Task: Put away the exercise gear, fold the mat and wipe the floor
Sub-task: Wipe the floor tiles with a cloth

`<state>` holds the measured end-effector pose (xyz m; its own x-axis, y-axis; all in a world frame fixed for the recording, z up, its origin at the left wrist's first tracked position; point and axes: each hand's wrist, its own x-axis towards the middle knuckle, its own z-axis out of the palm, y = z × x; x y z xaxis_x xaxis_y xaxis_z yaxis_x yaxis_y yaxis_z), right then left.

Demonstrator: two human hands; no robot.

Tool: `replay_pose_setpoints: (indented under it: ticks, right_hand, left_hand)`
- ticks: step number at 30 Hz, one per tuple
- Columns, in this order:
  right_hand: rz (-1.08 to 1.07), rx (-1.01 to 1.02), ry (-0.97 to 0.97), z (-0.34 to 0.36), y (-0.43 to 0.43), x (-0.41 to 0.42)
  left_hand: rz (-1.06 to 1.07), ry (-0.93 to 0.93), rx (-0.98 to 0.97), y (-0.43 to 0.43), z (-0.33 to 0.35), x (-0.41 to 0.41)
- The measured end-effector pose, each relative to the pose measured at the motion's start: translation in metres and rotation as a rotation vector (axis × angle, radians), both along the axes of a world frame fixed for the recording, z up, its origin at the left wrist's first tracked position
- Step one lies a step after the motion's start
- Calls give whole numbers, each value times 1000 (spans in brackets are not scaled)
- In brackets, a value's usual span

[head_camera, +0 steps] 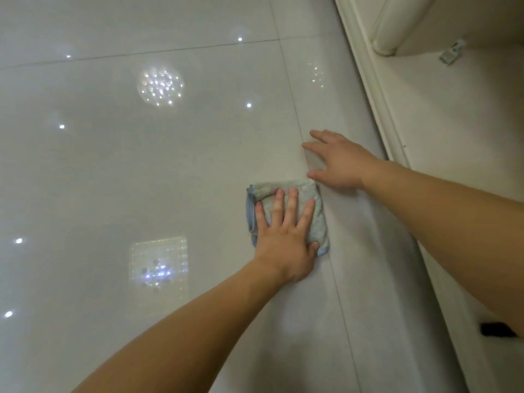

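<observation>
A folded pale grey cloth with a blue edge (309,194) lies flat on the glossy white tiled floor (141,171). My left hand (286,236) presses down on the cloth with its fingers spread, palm flat. My right hand (340,163) rests flat on the floor just beyond and to the right of the cloth, fingers apart, holding nothing. Its thumb is close to the cloth's far right corner. No mat or exercise gear is in view.
A white skirting edge (377,109) runs diagonally along the right, with a raised pale surface beyond it. A white rounded furniture leg (388,32) and a small clear object (452,55) stand at the top right. A small black item (496,329) lies at the lower right.
</observation>
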<state>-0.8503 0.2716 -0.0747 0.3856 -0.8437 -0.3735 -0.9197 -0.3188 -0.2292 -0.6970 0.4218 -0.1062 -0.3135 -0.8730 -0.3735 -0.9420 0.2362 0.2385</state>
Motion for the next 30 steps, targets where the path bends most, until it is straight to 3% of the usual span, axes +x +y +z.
replay_pose_setpoints:
  ticks: [15, 24, 30]
  right_hand:
    - [-75, 19, -68, -25, 23, -19]
    - [-138, 2, -41, -19, 32, -20]
    - [-143, 116, -54, -19, 72, -32]
  left_hand:
    - [-107, 69, -129, -13, -10, 19]
    - [-133, 122, -54, -21, -8, 21]
    - [-139, 128, 0, -23, -6, 21]
